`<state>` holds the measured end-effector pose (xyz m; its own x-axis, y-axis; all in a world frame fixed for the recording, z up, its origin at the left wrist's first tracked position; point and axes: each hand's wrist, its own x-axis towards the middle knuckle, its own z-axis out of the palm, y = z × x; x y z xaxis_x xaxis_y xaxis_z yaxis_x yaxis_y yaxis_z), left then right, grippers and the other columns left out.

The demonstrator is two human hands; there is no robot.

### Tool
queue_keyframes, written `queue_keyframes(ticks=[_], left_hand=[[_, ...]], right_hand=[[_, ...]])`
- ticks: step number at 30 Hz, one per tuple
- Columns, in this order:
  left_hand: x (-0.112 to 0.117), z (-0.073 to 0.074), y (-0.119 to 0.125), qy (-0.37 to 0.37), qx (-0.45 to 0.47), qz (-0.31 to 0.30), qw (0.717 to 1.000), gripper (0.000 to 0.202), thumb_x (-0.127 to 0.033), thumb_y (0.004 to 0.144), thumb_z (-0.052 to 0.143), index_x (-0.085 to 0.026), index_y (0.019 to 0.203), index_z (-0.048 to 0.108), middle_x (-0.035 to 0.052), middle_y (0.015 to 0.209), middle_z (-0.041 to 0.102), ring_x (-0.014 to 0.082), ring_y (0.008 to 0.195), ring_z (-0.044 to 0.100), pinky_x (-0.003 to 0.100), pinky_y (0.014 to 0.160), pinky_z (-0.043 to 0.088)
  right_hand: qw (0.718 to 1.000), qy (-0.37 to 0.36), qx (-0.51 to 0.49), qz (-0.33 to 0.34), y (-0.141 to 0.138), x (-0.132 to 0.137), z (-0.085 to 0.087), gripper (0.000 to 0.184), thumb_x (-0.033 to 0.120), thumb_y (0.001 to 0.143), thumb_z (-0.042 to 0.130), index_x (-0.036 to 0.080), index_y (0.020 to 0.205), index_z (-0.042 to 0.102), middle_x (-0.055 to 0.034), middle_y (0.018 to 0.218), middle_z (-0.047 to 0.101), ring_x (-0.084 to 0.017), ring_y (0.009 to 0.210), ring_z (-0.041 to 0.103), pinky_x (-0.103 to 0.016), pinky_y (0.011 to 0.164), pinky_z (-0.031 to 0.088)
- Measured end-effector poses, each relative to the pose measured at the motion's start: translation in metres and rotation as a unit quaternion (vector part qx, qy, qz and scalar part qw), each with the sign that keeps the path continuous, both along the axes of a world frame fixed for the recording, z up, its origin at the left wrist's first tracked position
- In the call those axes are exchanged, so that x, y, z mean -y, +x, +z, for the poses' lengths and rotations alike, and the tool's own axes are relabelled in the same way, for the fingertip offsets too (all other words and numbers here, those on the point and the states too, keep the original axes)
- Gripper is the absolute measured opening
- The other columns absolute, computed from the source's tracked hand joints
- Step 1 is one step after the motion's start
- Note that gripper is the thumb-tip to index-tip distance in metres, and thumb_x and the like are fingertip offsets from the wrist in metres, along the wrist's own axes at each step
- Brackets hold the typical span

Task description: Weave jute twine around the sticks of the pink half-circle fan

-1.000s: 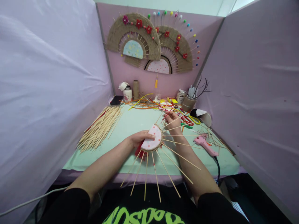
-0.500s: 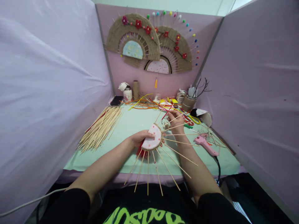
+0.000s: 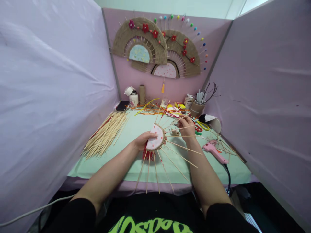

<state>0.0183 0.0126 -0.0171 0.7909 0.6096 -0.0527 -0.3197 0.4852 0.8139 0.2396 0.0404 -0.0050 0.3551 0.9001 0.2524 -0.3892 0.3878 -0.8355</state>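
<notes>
My left hand [image 3: 142, 141] grips a half-round pink spotted card [image 3: 155, 140] with thin bamboo sticks [image 3: 175, 155] fanning out from its curved edge; the piece is tilted up off the green table [image 3: 126, 161]. My right hand [image 3: 187, 127] is behind the fan's upper sticks, fingers pinched near a jute string [image 3: 175, 130] that loops between the sticks. What the fingers hold is too small to make out for sure.
A heap of loose bamboo sticks [image 3: 107, 134] lies at the left. A pink glue gun [image 3: 215, 152] lies at the right with its black cord. Coloured strips, scissors, a twine spool [image 3: 142, 94] and cups line the back. Two finished woven fans [image 3: 157, 48] hang on the wall.
The fan has been lifted and turned more upright, shifting left and away from me. My right hand moved up and slightly right along the upper sticks.
</notes>
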Motion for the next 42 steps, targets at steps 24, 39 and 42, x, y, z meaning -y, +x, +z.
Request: queue_keyframes(ticks=[24, 39, 42], left_hand=[[-0.006, 0.001, -0.005, -0.043, -0.005, -0.046, 0.998, 0.029, -0.018, 0.072, 0.064, -0.006, 0.099, 0.063, 0.0187, 0.096, 0.071, 0.0229, 0.081, 0.069, 0.028, 0.065, 0.052], [0.018, 0.002, 0.014, -0.019, -0.004, -0.146, 0.989, 0.038, -0.026, 0.070, 0.069, -0.006, 0.101, 0.062, 0.0173, 0.092, 0.071, 0.0249, 0.080, 0.069, 0.030, 0.068, 0.051], [0.016, 0.001, 0.013, -0.024, 0.000, -0.142, 0.990, 0.041, -0.034, 0.075, 0.066, -0.006, 0.103, 0.061, 0.0189, 0.092, 0.071, 0.0251, 0.080, 0.069, 0.029, 0.066, 0.050]], right_hand=[[0.984, -0.037, -0.127, 0.121, 0.027, 0.006, 0.008, 0.017, 0.014, 0.068, 0.072, 0.023, 0.077, 0.060, 0.0053, 0.074, 0.066, -0.005, 0.055, 0.057, -0.017, 0.054, 0.052], [0.959, -0.088, -0.107, 0.249, -0.052, 0.013, -0.013, 0.031, 0.011, 0.063, 0.078, 0.019, 0.087, 0.061, -0.0055, 0.091, 0.073, -0.016, 0.088, 0.070, -0.024, 0.080, 0.058], [0.962, -0.087, -0.115, 0.233, -0.046, 0.010, -0.014, 0.029, 0.011, 0.063, 0.077, 0.019, 0.087, 0.062, -0.0052, 0.092, 0.073, -0.015, 0.089, 0.069, -0.023, 0.079, 0.058]])
